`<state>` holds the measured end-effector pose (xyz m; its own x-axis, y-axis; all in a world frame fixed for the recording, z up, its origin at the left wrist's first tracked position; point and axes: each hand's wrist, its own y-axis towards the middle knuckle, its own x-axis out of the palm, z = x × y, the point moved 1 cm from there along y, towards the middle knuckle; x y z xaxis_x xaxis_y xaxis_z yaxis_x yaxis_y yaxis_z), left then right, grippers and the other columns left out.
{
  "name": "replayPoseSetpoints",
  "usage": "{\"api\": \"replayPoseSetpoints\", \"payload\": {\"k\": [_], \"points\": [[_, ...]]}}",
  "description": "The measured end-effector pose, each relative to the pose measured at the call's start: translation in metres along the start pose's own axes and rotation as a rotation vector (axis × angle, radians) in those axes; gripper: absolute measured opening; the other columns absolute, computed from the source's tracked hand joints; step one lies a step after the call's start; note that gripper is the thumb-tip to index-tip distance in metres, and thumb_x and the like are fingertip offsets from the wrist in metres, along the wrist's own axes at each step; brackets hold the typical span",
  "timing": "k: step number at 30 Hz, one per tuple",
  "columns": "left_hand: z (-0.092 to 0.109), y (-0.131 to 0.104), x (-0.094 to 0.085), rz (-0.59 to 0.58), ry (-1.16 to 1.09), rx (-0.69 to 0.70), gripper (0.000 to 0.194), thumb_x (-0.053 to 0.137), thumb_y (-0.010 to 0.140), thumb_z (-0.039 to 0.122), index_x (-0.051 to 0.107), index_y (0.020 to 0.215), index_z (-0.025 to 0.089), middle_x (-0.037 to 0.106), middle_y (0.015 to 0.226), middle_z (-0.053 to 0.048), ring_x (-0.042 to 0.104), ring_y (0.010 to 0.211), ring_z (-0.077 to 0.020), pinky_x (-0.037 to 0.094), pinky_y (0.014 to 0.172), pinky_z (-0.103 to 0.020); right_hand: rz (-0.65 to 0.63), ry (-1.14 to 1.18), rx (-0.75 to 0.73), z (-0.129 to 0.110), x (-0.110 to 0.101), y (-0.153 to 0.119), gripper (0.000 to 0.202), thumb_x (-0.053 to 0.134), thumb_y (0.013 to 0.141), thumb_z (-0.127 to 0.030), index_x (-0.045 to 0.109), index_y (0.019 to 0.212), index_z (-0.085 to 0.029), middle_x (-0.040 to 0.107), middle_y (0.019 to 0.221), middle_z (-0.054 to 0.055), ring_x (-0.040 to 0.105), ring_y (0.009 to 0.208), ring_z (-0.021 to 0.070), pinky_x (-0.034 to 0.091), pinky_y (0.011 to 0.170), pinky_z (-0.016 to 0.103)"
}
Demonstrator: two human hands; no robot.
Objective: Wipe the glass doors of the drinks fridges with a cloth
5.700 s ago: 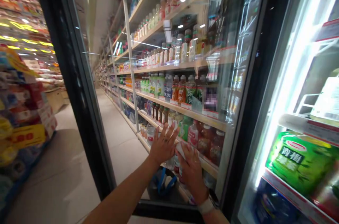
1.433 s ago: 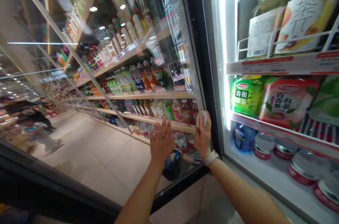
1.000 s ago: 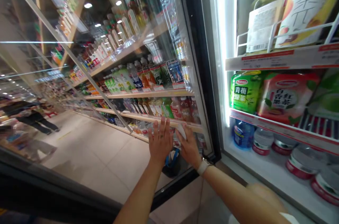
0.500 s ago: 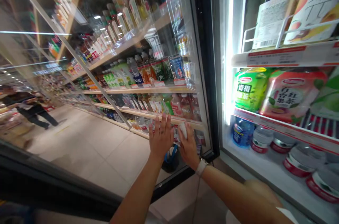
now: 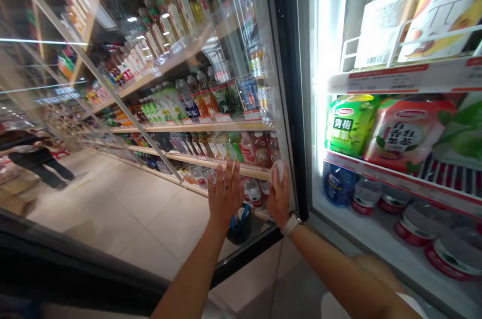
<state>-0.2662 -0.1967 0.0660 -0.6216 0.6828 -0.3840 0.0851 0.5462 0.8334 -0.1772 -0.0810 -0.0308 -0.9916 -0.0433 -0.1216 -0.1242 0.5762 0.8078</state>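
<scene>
A glass door [image 5: 150, 218] with a black frame stands open before me. My left hand [image 5: 226, 191] lies flat on the glass with its fingers stretched up and a ring on one of them. To its right, near the frame, my right hand [image 5: 278, 196] presses a white cloth [image 5: 279, 169] to the pane. That hand wears a watch with a light band. Part of the cloth is hidden under the fingers.
On the right, a lit cooler holds a green tea bottle [image 5: 350, 125], a red tea bottle [image 5: 410, 130] and bottles on its floor. Shelves of drinks [image 5: 248, 125] and a dark basket [image 5: 240, 226] show through or in the glass. A person [image 5: 37, 155] stands far left.
My right hand has slid right across the glass with the white cloth, away from my left hand and closer to the black frame. My left hand stays nearly in place.
</scene>
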Motion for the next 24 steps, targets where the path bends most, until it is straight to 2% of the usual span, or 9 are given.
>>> {"api": "replayPoseSetpoints", "payload": {"k": [4,7,9,11,15,17,20,24], "points": [[-0.002,-0.003,0.004,-0.037,-0.034,-0.025,0.07,0.052,0.093,0.031,0.018,0.153,0.024,0.034,0.152,-0.008,0.015,0.147,-0.0214,0.0,0.123,-0.046,-0.192,0.023,-0.209,-0.031,0.023,-0.056,0.079,0.035,0.084,0.001,0.017,0.154,-0.03,0.011,0.163,0.006,0.015,0.149,0.0259,0.034,0.115,0.057],[-0.002,-0.004,0.004,-0.035,-0.001,-0.008,0.069,0.051,0.093,0.031,0.018,0.153,0.023,0.033,0.153,-0.008,0.016,0.147,-0.0217,-0.001,0.123,-0.046,-0.231,0.028,-0.277,-0.037,0.027,-0.072,0.082,0.036,0.08,0.005,0.018,0.154,-0.024,0.013,0.163,0.009,0.016,0.149,0.0255,0.038,0.113,0.054],[-0.003,-0.003,0.003,-0.03,0.005,0.001,0.069,0.052,0.093,0.031,0.018,0.153,0.022,0.033,0.152,-0.008,0.014,0.147,-0.0211,-0.001,0.123,-0.045,-0.227,0.027,-0.315,-0.031,0.023,-0.063,0.083,0.034,0.079,0.007,0.02,0.153,-0.028,0.014,0.163,0.006,0.017,0.149,0.0235,0.036,0.115,0.054],[-0.002,-0.002,0.002,-0.033,-0.008,-0.002,0.07,0.053,0.092,0.031,0.019,0.153,0.022,0.033,0.152,-0.009,0.012,0.147,-0.0205,-0.001,0.123,-0.044,-0.217,0.022,-0.317,-0.019,0.013,-0.042,0.084,0.033,0.08,0.007,0.02,0.153,-0.032,0.013,0.163,0.002,0.016,0.149,0.022,0.032,0.117,0.054],[-0.001,-0.001,0.001,-0.038,-0.035,-0.023,0.07,0.053,0.093,0.031,0.017,0.153,0.023,0.033,0.152,-0.008,0.014,0.147,-0.0213,0.0,0.123,-0.045,-0.087,0.004,-0.148,0.008,-0.008,0.005,0.077,0.033,0.085,0.001,0.018,0.153,-0.032,0.01,0.164,0.003,0.013,0.15,0.0253,0.025,0.119,0.058],[-0.001,-0.002,0.002,-0.041,-0.033,-0.025,0.069,0.051,0.093,0.032,0.017,0.153,0.023,0.033,0.152,-0.009,0.017,0.147,-0.0229,0.001,0.123,-0.047,-0.026,-0.008,-0.067,0.017,-0.013,0.019,0.073,0.032,0.088,-0.002,0.018,0.154,-0.03,0.01,0.164,0.004,0.012,0.15,0.0258,0.023,0.119,0.059],[0.0,-0.001,0.001,-0.028,-0.007,-0.014,0.067,0.05,0.093,0.032,0.019,0.153,0.022,0.034,0.152,-0.008,0.016,0.147,-0.0232,0.002,0.123,-0.047,0.001,-0.026,-0.019,0.015,-0.009,0.017,0.07,0.03,0.09,-0.004,0.015,0.154,-0.029,0.007,0.164,0.005,0.011,0.15,0.0262,0.025,0.119,0.058],[-0.001,0.0,0.0,-0.003,0.004,-0.001,0.068,0.052,0.093,0.031,0.021,0.152,0.02,0.036,0.151,-0.008,0.011,0.148,-0.0208,0.001,0.123,-0.042,-0.063,-0.018,-0.085,-0.009,0.007,-0.015,0.075,0.034,0.088,-0.003,0.013,0.154,-0.032,0.004,0.164,0.002,0.01,0.15,0.0263,0.03,0.117,0.057]]}}
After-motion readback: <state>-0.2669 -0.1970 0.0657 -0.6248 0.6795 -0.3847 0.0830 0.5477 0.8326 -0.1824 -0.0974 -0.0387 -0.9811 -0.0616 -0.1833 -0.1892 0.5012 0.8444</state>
